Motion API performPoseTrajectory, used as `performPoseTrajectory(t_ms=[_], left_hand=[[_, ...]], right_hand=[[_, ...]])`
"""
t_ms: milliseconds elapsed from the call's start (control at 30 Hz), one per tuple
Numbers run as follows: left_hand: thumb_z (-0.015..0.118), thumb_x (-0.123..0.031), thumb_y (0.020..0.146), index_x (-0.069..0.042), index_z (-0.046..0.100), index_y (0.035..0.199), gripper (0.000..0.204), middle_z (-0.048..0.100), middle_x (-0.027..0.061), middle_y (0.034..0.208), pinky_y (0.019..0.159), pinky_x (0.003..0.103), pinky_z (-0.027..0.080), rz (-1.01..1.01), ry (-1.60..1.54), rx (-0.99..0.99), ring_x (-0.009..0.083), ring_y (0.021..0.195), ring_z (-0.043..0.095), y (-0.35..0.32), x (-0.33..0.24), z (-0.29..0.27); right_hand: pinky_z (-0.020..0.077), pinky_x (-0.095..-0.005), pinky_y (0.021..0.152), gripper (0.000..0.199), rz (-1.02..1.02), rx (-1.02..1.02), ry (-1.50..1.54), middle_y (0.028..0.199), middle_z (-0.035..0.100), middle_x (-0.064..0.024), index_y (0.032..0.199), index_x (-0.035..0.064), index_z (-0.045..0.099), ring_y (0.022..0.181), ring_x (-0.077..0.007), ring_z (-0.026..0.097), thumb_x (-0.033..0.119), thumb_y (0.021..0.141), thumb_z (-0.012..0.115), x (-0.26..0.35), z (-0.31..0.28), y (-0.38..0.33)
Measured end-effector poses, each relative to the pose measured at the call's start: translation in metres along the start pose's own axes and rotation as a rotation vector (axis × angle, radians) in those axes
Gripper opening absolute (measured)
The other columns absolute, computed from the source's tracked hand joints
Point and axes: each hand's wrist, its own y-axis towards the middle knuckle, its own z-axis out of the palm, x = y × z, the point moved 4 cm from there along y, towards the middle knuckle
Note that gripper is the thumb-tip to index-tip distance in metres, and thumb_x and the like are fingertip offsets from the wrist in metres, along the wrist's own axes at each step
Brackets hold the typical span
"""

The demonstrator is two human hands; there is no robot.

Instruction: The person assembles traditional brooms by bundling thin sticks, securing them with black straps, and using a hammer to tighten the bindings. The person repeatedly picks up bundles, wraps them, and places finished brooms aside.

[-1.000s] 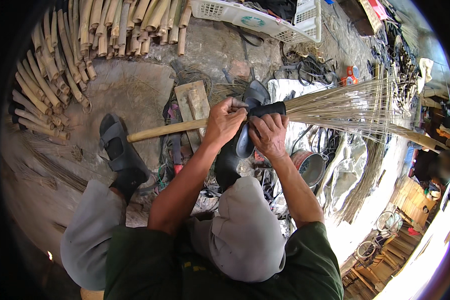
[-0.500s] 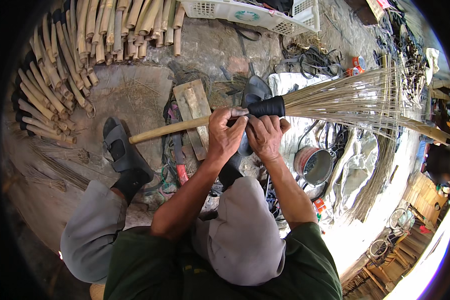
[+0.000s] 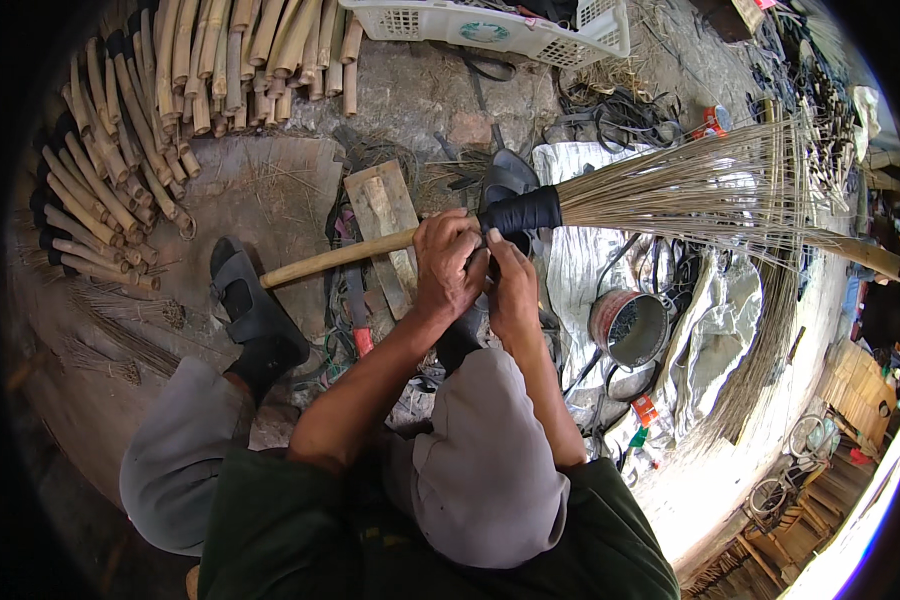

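Observation:
A broom lies crosswise before me, its pale wooden handle (image 3: 335, 258) pointing left and its thin, stiff bristles (image 3: 680, 190) fanning out to the right. Black wrapping (image 3: 523, 211) binds the bristles where they meet the handle. My left hand (image 3: 444, 265) is closed round the handle just left of that wrapping. Against it, at the wrapping's lower left end, my right hand (image 3: 513, 290) has its fingers bent together in a pinch. Whatever lies between those fingertips is hidden.
Bundled bamboo handles (image 3: 110, 150) fill the far left. A white plastic crate (image 3: 490, 30) stands at the back. Right of my knee are a metal can (image 3: 630, 328) and pale sheeting (image 3: 715, 340). A red-handled blade (image 3: 358, 300) lies by my sandalled left foot (image 3: 242, 290).
My right hand has slid down and left off the black wrapping, turning so that its fingers meet those of my left hand. The broom has barely moved.

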Motion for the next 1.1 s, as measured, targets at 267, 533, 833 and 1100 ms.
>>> performPoseTrajectory(t_ms=[267,533,833,1100], left_hand=[[0.071,0.005,0.071,-0.002,0.067,0.095,0.025,0.063,0.0117,0.107,0.092,0.049,0.049,0.219,-0.115,0.164,0.0345,0.11,0.064,0.019,0.003,-0.024],[0.063,0.009,0.072,0.003,0.07,0.103,0.033,0.066,0.0155,0.111,0.093,0.045,0.055,0.15,-0.257,0.333,0.0382,0.109,0.066,0.028,0.017,-0.032],[0.064,0.009,0.076,0.0,0.058,0.127,0.052,0.068,0.0213,0.113,0.101,0.051,0.051,0.033,-0.077,0.303,0.0419,0.113,0.065,0.03,0.009,-0.027],[0.069,-0.015,0.086,0.004,0.051,0.125,0.047,0.071,0.0276,0.113,0.095,0.052,0.052,-0.544,0.292,0.92,0.0466,0.114,0.065,0.053,0.052,0.015]], right_hand=[[0.0469,-0.0267,0.069,0.014,0.049,-0.092,0.151,0.085,0.065,0.0042,0.094,0.0164,0.065,0.079,-0.0097,0.061,0.028,0.097,0.073,-0.005,0.005,0.011],[0.0559,-0.0339,0.077,0.01,-0.051,0.109,0.341,0.091,0.073,-0.0054,0.099,0.0107,0.064,0.083,-0.0166,0.071,0.019,0.103,0.066,-0.01,0.008,0.016],[0.0455,-0.0262,0.064,0.018,-0.298,-0.044,-0.182,0.082,0.064,-0.002,0.098,0.0063,0.063,0.071,-0.0088,0.056,0.023,0.106,0.063,-0.003,0.005,0.005],[0.0422,-0.0296,0.069,0.026,-0.48,-0.087,-0.514,0.082,0.058,-0.0011,0.096,0.0049,0.061,0.076,-0.0104,0.048,0.027,0.108,0.059,0.001,0.008,0.001]])
